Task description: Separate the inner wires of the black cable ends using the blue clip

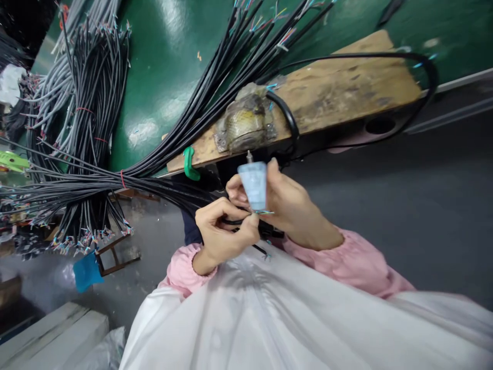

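Two bare hands in pink sleeves work at a pale blue cone [253, 187] fixed to a motor's shaft [249, 156].
The left hand [225, 228] has thumb and fingertips pinched together on a black cable [232, 222], whose thin coloured wires [265, 212] show just below the cone's narrow end; the right hand [290, 205] curves around the cone, thumb on one side and fingers on the other, though whether they grip it I cannot tell; the plastic-wrapped motor [246, 123] sits on a wooden board [346, 85] along the edge of a green bench [154, 67], where bundles [98, 77] of black cables lie to the left, near a green clamp [190, 163].
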A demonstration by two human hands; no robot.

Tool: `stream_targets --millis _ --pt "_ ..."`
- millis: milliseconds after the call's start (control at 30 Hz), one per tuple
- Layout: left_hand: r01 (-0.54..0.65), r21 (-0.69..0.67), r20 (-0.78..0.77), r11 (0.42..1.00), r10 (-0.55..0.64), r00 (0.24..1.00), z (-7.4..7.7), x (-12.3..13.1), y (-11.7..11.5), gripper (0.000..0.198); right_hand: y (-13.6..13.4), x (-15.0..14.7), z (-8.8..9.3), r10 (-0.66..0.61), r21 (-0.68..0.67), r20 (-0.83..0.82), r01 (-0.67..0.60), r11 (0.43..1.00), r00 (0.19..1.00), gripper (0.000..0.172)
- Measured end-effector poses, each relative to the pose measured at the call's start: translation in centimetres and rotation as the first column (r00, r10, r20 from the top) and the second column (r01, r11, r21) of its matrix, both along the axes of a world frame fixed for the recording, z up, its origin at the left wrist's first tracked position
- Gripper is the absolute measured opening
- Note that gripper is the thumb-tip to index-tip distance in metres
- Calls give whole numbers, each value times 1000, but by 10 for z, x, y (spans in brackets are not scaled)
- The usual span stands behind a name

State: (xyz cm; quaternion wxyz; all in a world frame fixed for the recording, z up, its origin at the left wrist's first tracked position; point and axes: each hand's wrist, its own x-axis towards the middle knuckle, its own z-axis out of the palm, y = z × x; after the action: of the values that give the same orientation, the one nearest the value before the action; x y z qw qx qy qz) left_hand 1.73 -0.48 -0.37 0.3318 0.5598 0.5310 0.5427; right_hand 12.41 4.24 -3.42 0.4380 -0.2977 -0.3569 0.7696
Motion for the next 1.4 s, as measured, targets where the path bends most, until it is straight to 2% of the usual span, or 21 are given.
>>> stream_targets --millis 133,233,333,400,467,500,533,567,667,733,767,833,900,967,1067,1133,1233,1300,1400 --pt "24 42 -52 999 -22 998 -1 -2 -4 49 -4 7 -18 -46 13 -21 47 999 999 62" --pt "30 65 -62 997 -26 998 -6 -4 -9 44 -11 13 -21 -72 1 -53 73 997 996 53" --pt "40 45 -92 998 -35 995 -13 -8 -13 42 -18 16 -21 -97 19 31 96 995 995 45" --pt "170 13 -107 985 -167 980 -16 -14 -13 39 -21 16 -24 -104 85 151 92 992 983 45" --pt "365 7 -150 931 -360 921 -13 -23 -10 34 -23 15 -31 -87 185 263 38 982 961 47" --pt "432 29 -190 902 -419 888 -9 -29 -8 30 -23 15 -36 -70 231 305 -3 973 950 48" --pt "456 68 -238 888 -429 871 -3 -35 -4 27 -24 13 -41 -46 269 337 -49 962 940 48" --pt "433 116 -287 894 -388 876 4 -41 0 24 -25 12 -45 -16 292 362 -97 951 932 50" --pt "195 242 -417 950 -79 906 29 -60 22 18 -32 3 -55 117 326 437 -278 903 892 62" --pt "82 277 -528 957 80 846 43 -70 45 15 -40 -5 -57 201 319 480 -383 867 854 73" --pt "56 275 -593 960 123 796 48 -73 59 15 -44 -9 -58 229 317 495 -420 851 838 78" --pt "66 192 -728 979 96 679 54 -75 89 14 -53 -18 -59 267 318 500 -462 828 823 82" --pt "100 80 -845 992 14 535 55 -69 115 23 -60 -24 -61 292 316 492 -481 818 820 83" --pt "136 -11 -911 991 -66 407 54 -58 132 25 -64 -29 -64 306 312 489 -492 813 817 83" --pt "146 -75 -950 986 -116 290 55 -40 140 15 -68 -33 -67 302 301 504 -492 817 809 83" --pt "102 -94 -964 990 -116 238 57 -32 138 17 -71 -36 -67 295 290 519 -490 822 802 83" --pt "20 -126 -980 992 -128 149 61 -28 134 17 -76 -41 -63 285 276 537 -484 830 794 82" --pt "19 -151 -984 988 -152 92 64 -28 133 18 -81 -44 -59 273 274 536 -470 839 799 81" --pt "20 -165 -984 986 -166 67 67 -28 134 23 -86 -47 -54 253 282 524 -446 849 814 81"
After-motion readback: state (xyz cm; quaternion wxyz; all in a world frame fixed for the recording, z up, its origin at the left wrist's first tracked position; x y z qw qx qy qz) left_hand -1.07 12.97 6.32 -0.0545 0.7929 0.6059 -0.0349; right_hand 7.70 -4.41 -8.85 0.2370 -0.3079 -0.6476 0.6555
